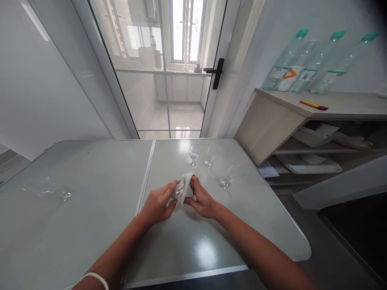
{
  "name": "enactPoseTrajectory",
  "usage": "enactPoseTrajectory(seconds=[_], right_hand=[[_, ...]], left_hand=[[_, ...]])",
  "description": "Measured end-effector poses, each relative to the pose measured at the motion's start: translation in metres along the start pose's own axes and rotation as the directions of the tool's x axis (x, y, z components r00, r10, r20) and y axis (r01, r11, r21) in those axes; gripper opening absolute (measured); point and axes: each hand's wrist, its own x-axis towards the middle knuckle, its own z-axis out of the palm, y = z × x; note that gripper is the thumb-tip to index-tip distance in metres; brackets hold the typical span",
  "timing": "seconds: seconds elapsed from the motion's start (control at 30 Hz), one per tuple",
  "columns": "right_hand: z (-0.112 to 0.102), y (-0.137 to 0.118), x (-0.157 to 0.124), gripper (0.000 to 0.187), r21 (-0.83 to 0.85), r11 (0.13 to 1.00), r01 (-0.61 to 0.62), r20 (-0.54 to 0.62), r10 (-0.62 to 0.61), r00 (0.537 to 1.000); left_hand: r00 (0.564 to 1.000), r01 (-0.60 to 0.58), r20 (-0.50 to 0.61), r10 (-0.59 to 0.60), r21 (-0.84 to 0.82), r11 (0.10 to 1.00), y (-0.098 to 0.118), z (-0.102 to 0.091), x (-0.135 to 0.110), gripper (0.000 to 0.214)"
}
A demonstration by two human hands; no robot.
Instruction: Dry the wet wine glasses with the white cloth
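My left hand point(157, 203) and my right hand point(202, 200) meet over the middle of the grey table point(90, 225). Both are closed around a white cloth point(186, 186) bunched between them. A bit of clear glass point(175, 194) shows at my left fingertips, wrapped in the cloth; most of it is hidden. Just beyond my hands stand three clear stemmed glasses: one point(194, 156) at the back, a second point(209, 158) beside it, a third point(229, 177) to the right.
Another clear glass point(60, 194) lies on the table's left part. A wooden shelf unit point(272, 125) stands right of the table, with plastic bottles point(286, 60) and a yellow marker point(313, 104) on top. A glass door point(163, 68) is behind.
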Motion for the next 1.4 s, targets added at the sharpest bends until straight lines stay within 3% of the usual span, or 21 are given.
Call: enactPoseTrajectory(seconds=[0.07, 0.17, 0.3, 0.47, 0.57, 0.67, 0.8, 1.0, 1.13, 1.27, 1.4], right_hand=[[-0.002, -0.003, 0.003, 0.042, 0.008, 1.0, -0.016, -0.03, 0.016, 0.999], [-0.005, -0.003, 0.004, 0.056, -0.073, 0.996, 0.058, 0.056, -0.054, 0.997], [-0.014, -0.003, 0.003, 0.057, -0.239, 0.938, 0.253, 0.185, -0.212, 0.96], [-0.024, -0.001, 0.004, 0.051, -0.366, 0.838, 0.406, 0.354, -0.278, 0.893], [-0.024, 0.003, 0.002, 0.048, -0.437, 0.768, 0.468, 0.346, -0.337, 0.876], [-0.02, 0.004, 0.0, 0.042, -0.492, 0.71, 0.504, 0.282, -0.417, 0.864], [-0.014, -0.002, 0.0, 0.045, -0.428, 0.784, 0.449, 0.217, -0.392, 0.894], [-0.012, -0.012, 0.002, 0.046, -0.162, 0.974, 0.156, 0.11, -0.14, 0.984], [-0.016, -0.01, 0.004, 0.045, -0.012, 0.999, 0.04, 0.126, -0.038, 0.991], [-0.02, -0.012, 0.006, 0.044, 0.126, 0.992, 0.012, 0.084, -0.022, 0.996], [-0.02, -0.012, 0.005, 0.041, 0.034, 0.999, 0.038, 0.088, -0.041, 0.995]], left_hand=[[1.0, -0.012, 0.005, 0.012, 0.059, 0.998, 0.001, 0.0, 0.001, 0.075], [0.999, 0.001, 0.04, -0.002, 0.027, 1.0, 0.005, 0.0, 0.003, 0.066], [0.982, 0.132, 0.162, -0.097, -0.22, 0.966, 0.01, -0.006, 0.005, 0.04], [0.946, 0.274, 0.296, -0.129, -0.525, 0.806, 0.014, -0.019, 0.013, 0.043], [0.946, 0.298, 0.293, -0.139, -0.612, 0.732, 0.015, -0.022, 0.017, 0.045], [0.95, 0.29, 0.279, -0.138, -0.634, 0.716, 0.014, -0.02, 0.016, 0.045], [0.96, 0.259, 0.243, -0.142, -0.567, 0.782, 0.01, -0.016, 0.011, 0.044], [0.972, 0.198, 0.182, -0.149, -0.293, 0.935, 0.006, -0.007, 0.004, 0.037], [0.983, 0.147, 0.146, -0.115, -0.232, 0.962, 0.009, 0.001, 0.004, 0.043], [0.984, 0.162, 0.117, -0.135, -0.267, 0.95, 0.011, 0.002, 0.005, 0.05], [0.971, 0.221, 0.167, -0.169, -0.372, 0.902, 0.012, 0.001, 0.007, 0.028]])
